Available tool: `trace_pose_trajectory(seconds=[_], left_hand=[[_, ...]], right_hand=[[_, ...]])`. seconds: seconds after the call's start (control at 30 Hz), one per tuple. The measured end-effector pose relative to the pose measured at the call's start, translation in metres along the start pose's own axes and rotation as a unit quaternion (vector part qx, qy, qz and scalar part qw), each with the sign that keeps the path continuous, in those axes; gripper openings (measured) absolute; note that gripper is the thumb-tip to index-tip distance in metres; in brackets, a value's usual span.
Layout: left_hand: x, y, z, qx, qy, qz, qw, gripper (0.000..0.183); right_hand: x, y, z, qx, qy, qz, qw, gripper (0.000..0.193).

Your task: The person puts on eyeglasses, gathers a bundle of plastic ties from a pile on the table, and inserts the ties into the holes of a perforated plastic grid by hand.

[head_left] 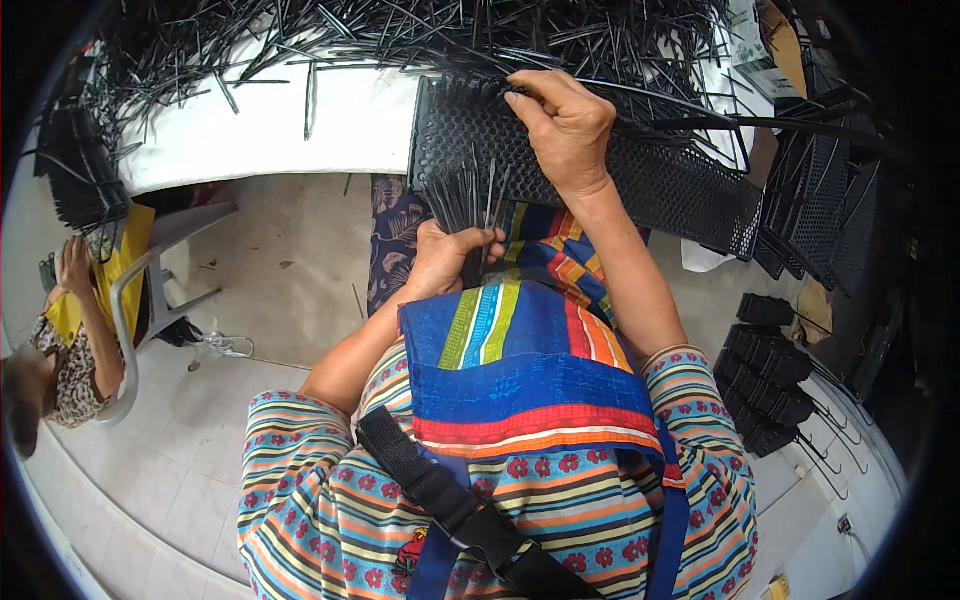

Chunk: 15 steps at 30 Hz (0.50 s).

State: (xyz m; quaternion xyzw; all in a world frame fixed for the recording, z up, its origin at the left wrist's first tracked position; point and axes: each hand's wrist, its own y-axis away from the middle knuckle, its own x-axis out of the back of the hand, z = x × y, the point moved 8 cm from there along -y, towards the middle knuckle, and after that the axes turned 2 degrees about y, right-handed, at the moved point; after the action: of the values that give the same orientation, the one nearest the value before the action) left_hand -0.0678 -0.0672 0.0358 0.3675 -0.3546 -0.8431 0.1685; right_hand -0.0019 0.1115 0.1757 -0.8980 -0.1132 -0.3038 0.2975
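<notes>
My left hand (440, 255) is closed round a bundle of thin black sticks (456, 198), their tips pointing up and away from me. One or two sticks stand apart by the thumb. Above a long black perforated panel (630, 190), my right hand (568, 128) has thumb and fingers pinched together; whatever is between them is too small to make out. The panel rests against the table's near edge and slants down to the right. Rows of short black sticks (465, 95) stand up in its holes along the far left end, beside the pinching fingertips.
Loose black sticks (480, 35) are heaped across the white-covered table (260, 125). More perforated black panels (815, 190) stand at right, with stacked black blocks (765, 370) on the floor below. At left, another person (85, 340) sits in a chair (130, 320).
</notes>
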Motion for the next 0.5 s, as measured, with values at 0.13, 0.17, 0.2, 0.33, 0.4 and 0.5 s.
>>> trace_pose_trajectory(seconds=[0.13, 0.17, 0.2, 0.33, 0.4, 0.5], left_hand=[[0.001, -0.003, -0.001, -0.004, 0.009, -0.005, 1.000, 0.012], [0.001, -0.002, -0.002, -0.005, 0.021, -0.001, 1.000, 0.012], [0.002, -0.002, -0.002, -0.005, 0.021, 0.000, 1.000, 0.012], [-0.003, 0.001, 0.000, -0.006, 0.065, -0.034, 0.997, 0.014], [-0.010, 0.004, 0.003, -0.008, 0.062, -0.048, 0.997, 0.015], [-0.018, 0.005, -0.003, 0.021, 0.014, -0.067, 0.997, 0.014]], right_hand=[[-0.011, 0.001, -0.013, 0.105, 0.100, -0.034, 0.989, 0.015], [-0.009, 0.004, -0.014, 0.104, 0.101, -0.034, 0.989, 0.015], [-0.005, 0.006, -0.014, 0.089, 0.090, -0.025, 0.992, 0.014], [-0.005, 0.033, 0.022, -0.120, 0.000, -0.139, 0.983, 0.017], [-0.024, 0.067, 0.047, -0.262, -0.146, -0.249, 0.921, 0.018], [-0.035, 0.100, 0.050, -0.333, -0.260, -0.281, 0.862, 0.011]])
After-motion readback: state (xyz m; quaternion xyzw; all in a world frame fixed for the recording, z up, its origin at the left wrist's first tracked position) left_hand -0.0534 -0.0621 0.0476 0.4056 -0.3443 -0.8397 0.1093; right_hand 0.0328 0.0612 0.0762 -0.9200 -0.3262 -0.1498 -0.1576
